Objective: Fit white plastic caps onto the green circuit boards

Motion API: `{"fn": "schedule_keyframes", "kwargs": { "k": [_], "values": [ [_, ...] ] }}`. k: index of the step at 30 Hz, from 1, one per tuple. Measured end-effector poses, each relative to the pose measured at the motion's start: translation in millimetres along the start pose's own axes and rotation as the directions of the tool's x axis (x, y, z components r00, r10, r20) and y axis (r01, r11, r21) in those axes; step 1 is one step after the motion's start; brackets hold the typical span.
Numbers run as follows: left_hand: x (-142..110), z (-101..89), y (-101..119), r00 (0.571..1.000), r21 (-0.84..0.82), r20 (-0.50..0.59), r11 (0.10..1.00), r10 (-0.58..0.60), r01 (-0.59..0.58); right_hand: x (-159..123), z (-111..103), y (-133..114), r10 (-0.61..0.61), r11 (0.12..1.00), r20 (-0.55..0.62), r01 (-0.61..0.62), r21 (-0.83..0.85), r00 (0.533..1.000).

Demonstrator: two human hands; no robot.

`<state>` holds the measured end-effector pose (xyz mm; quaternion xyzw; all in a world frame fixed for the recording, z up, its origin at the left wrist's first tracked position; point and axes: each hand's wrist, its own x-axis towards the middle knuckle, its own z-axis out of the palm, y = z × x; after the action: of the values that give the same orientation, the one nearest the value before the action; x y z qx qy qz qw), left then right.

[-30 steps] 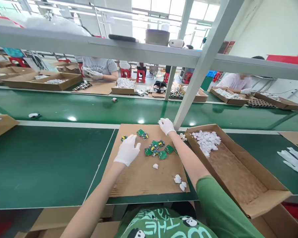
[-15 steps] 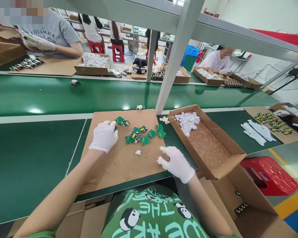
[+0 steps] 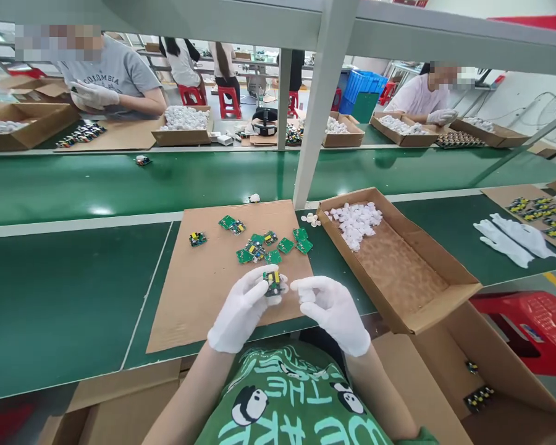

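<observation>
1. While the left hand, in a thin white fabric glove, clamps a green circuit board between thumb and fingers, that board sits raised over the near part of the scene, its blocky yellow and black components showing.
2. Gloved alike, the right hand is half curled, fingertips pointing left, just beside the held board; white on white, I cannot tell whether they pinch anything.
3. Matte brown cardboard sheet lies flat on the smooth dark green bench. Loosely clustered boards cover its far part, some with flat green faces up, others knobbly with parts.
4. One lone board rests at the sheet's far left.
5. To the right, a shallow rectangular cardboard tray stands aslant, small white pieces heaped in its far end.
6. Limp white gloves lie flat farther right.
</observation>
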<state>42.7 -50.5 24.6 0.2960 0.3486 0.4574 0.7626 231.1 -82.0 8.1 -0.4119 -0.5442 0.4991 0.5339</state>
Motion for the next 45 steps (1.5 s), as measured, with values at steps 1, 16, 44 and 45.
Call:
{"fn": "schedule_keyframes", "kwargs": {
  "k": [1,16,44,45],
  "values": [
    [-2,2.1,-1,1.0,-0.011,0.007,1.0,-0.01,0.01,-2,0,-3,0.003,1.0,-0.015,-0.003,0.009,1.0],
    [-16,8.2,-11,0.977,0.092,0.211,0.995,0.022,-0.042,-9,10,-29,-0.031,0.999,-0.25,0.037,0.02,0.968],
    [-24,-7.8,-7,0.913,0.329,0.342,0.882,0.22,-0.336,-19,20,-51,-0.189,0.91,-0.045,0.158,-0.384,0.981],
    [-24,-9.4,-8,0.907,0.351,0.343,0.862,0.244,-0.365,-20,21,-51,-0.125,0.931,-0.082,0.088,-0.355,0.989]
  ]
}}
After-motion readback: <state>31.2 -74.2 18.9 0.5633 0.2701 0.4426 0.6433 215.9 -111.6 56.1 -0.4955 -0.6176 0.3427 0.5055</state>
